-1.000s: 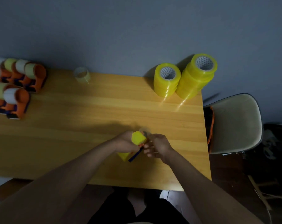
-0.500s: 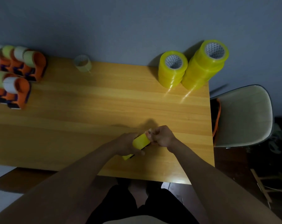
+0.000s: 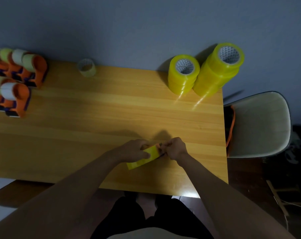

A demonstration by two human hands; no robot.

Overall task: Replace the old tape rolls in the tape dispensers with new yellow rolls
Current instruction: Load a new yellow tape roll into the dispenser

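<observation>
Low in the middle of the frame the left hand (image 3: 135,150) grips a yellow roll (image 3: 143,158), thumb curled across its near face, holding it just above the surface (image 3: 111,109). The right hand (image 3: 175,149) meets it at the roll's right end, fingers curled tight on something small there; an orange and dark edge shows between the two hands, probably part of a dispenser, but it is too hidden to say for sure, so what the right hand pinches cannot be told exactly.

The step in hand looks like fitting a new roll into one dispenser, or threading its tape end. Next the roll likely has to be seated and the free end drawn to the cutter, which calls for a steady left grip while the right does the fine work.

At the upper right of the frame, two stacks of new rolls (image 3: 206,73) stand side by side, touching. At the upper left a cluster of orange dispensers (image 3: 20,80) waits with pale rolls mounted. An old clear roll (image 3: 86,67) lies alone at the far edge, upper middle-left
</observation>
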